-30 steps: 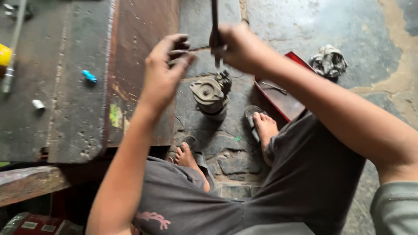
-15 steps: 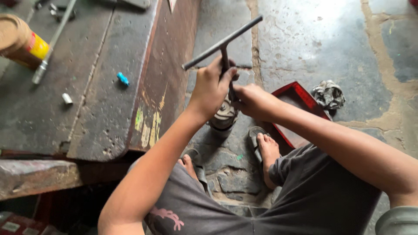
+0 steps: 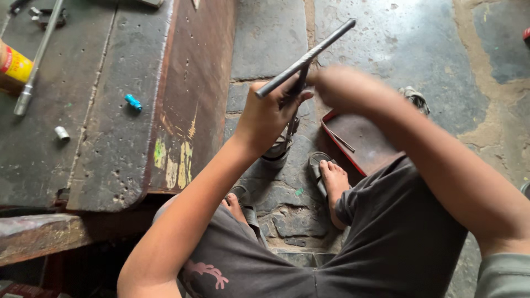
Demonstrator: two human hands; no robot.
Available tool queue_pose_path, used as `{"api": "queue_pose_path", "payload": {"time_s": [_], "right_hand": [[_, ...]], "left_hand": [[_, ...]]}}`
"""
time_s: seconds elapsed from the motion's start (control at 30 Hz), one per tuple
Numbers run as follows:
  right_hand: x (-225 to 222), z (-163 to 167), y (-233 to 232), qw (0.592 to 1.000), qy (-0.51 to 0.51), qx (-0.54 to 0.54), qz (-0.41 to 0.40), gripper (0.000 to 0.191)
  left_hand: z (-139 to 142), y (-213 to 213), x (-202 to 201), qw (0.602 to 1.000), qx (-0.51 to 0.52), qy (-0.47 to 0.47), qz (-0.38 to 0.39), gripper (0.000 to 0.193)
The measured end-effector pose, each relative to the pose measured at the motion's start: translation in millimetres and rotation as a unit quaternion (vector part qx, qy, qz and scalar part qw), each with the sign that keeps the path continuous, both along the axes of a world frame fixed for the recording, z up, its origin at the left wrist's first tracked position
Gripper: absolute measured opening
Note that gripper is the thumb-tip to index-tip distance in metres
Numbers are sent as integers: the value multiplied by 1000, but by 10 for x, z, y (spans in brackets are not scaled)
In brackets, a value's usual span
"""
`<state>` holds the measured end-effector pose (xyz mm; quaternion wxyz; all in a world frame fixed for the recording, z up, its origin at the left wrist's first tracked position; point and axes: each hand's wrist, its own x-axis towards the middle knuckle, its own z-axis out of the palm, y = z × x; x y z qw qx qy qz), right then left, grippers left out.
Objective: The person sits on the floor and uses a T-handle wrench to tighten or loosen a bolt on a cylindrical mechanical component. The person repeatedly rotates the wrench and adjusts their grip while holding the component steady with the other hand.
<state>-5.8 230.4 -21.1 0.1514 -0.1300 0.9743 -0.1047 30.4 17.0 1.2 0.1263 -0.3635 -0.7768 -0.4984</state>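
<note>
A metal T-handle wrench (image 3: 320,49) stands upright over a small grey engine part (image 3: 277,150) on the stone floor between my feet. My left hand (image 3: 268,118) is closed around the near end of the crossbar and the shaft. My right hand (image 3: 345,85), blurred by motion, sits at the middle of the crossbar, gripping it. The engine part is mostly hidden behind my left hand and wrist.
A dark wooden bench (image 3: 110,110) at left carries a long socket bar (image 3: 36,58), a small blue piece (image 3: 133,102), a silver socket (image 3: 62,133) and a yellow can (image 3: 15,65). A red tray (image 3: 359,140) lies right of the engine part.
The crossbar has swung round between my hands and both hands have shifted with it. The view has drifted slightly.
</note>
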Motion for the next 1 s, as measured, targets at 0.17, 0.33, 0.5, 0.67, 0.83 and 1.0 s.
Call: {"api": "queue_pose_path", "payload": {"time_s": [0.17,0.33,0.5,0.67,0.83,1.0], "right_hand": [[183,596,260,971,102,-159,-150,28],[382,546,56,739,-44,-658,-138,39],[434,388,51,638,-57,-765,-77,42],[316,319,33,693,29,-719,-43,51],[221,352,10,768,100,-633,21,49],[178,372,43,786,99,-607,65,56]], "left_hand": [[51,108,-33,1000,-21,2,-7,24],[119,59,-4,994,29,-84,-58,20],[176,43,-51,994,-49,-95,-18,34],[123,113,-99,998,-41,-44,18,65],[-21,232,-106,979,198,0,-38,75],[-24,238,-113,970,233,73,0,37]]}}
